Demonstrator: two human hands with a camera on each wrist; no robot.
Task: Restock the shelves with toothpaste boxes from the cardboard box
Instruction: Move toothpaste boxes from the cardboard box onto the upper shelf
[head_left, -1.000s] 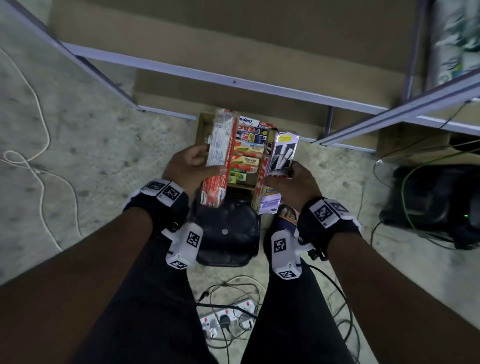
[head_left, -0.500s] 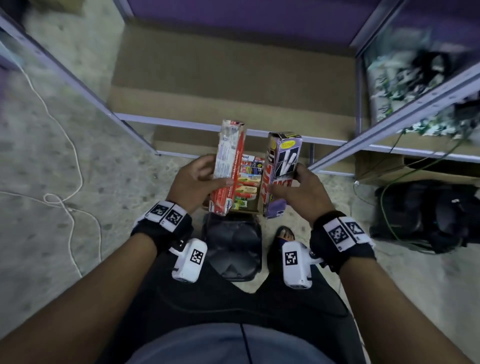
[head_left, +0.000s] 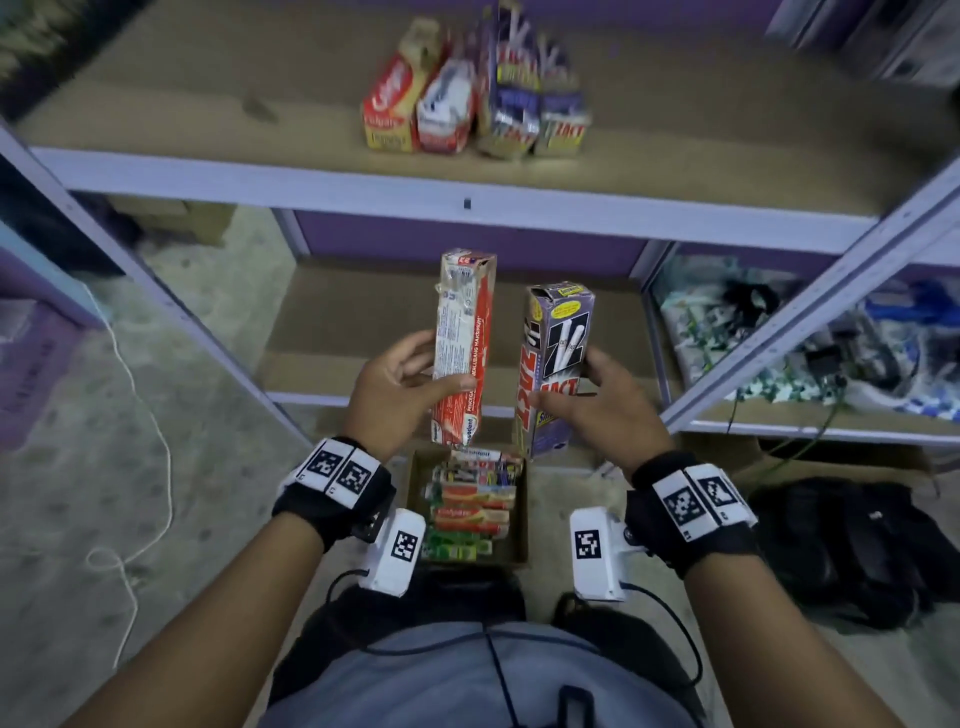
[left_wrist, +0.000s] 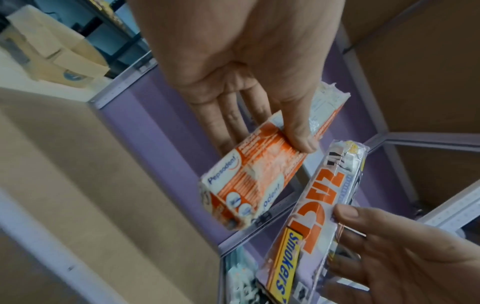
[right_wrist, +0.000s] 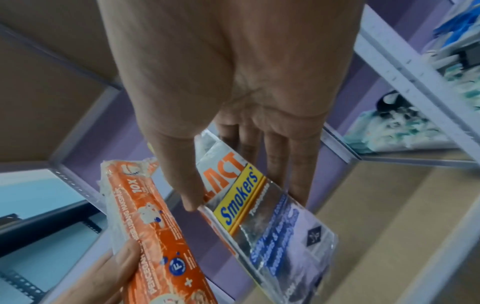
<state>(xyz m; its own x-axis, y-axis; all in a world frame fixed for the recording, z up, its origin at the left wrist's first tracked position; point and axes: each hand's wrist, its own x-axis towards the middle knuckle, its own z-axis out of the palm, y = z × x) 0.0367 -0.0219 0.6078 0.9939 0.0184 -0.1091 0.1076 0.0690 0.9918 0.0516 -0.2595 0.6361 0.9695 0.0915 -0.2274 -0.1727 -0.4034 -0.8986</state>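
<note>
My left hand (head_left: 400, 382) grips a red and white Pepsodent toothpaste box (head_left: 464, 345) upright, thumb on its front and fingers behind, as the left wrist view shows on the same box (left_wrist: 255, 170). My right hand (head_left: 597, 402) holds a purple Zact toothpaste box (head_left: 556, 364) upright beside it; the right wrist view shows that box (right_wrist: 262, 207) between thumb and fingers. The open cardboard box (head_left: 521, 512) with several toothpaste boxes sits on the floor below my hands. Several toothpaste boxes (head_left: 472, 104) stand in a row on the upper shelf (head_left: 208, 171).
The metal shelf frame has a slanted left post (head_left: 156, 296) and a right post (head_left: 810, 312). A lower shelf board (head_left: 363, 322) lies behind my hands. A black bag (head_left: 852, 545) lies on the floor at right, a white cable (head_left: 150, 415) at left.
Both hands have lifted the two boxes higher above the cardboard box, toward the shelves. The view has tilted up, so the upper shelf with its row of boxes now shows.
</note>
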